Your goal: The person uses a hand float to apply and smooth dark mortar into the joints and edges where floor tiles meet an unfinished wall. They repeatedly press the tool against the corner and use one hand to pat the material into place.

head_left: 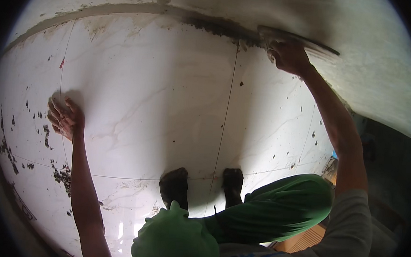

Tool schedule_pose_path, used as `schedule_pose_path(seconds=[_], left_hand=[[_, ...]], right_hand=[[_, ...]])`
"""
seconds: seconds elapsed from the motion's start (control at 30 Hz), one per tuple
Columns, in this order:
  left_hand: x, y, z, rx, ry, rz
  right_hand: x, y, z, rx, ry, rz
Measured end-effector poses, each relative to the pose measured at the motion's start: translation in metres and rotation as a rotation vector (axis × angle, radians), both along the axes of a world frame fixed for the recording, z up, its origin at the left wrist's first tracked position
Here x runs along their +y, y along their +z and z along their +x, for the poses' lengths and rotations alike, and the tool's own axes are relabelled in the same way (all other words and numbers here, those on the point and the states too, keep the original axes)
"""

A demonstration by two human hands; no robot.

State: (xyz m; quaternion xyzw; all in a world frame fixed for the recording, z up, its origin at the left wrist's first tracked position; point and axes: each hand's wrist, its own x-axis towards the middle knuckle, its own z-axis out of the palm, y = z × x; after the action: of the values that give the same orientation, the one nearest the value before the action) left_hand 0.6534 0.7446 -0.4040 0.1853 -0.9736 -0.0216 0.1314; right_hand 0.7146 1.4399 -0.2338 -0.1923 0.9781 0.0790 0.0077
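My right hand (291,57) is closed around a plastering trowel (270,34), its long flat blade pressed against or close to the lower wall at the far right. Along the joint left of the trowel runs a strip of dark wet mortar (216,28). My left hand (66,118) lies on the white marbled floor tiles (128,91), fingers spread and nothing in them, across a thin tile joint. Just beyond it sits a small red piece (62,63) on the same joint. The trowel's handle is mostly hidden by my fingers.
Dark mortar crumbs (62,177) are scattered over the left side, with smaller specks at right. The grey plastered wall (384,59) curves round the far and right sides. My feet (174,185) stand on the tiles. An orange-brown ribbed thing (302,240) shows at lower right.
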Motion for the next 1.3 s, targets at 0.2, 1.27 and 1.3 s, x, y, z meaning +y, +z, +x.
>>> schedule_pose_path(seconds=[0.2, 1.27, 1.3], left_hand=[[-0.015, 0.000, 0.002, -0.002, -0.007, -0.027], [-0.011, -0.006, 0.001, -0.010, -0.009, -0.022], [-0.005, -0.001, 0.002, -0.021, -0.004, 0.006]], right_hand=[[-0.132, -0.001, -0.080, 0.084, 0.086, -0.139], [-0.181, -0.092, -0.032, -0.174, 0.202, -0.400], [-0.192, -0.075, -0.009, -0.090, 0.324, -0.483]])
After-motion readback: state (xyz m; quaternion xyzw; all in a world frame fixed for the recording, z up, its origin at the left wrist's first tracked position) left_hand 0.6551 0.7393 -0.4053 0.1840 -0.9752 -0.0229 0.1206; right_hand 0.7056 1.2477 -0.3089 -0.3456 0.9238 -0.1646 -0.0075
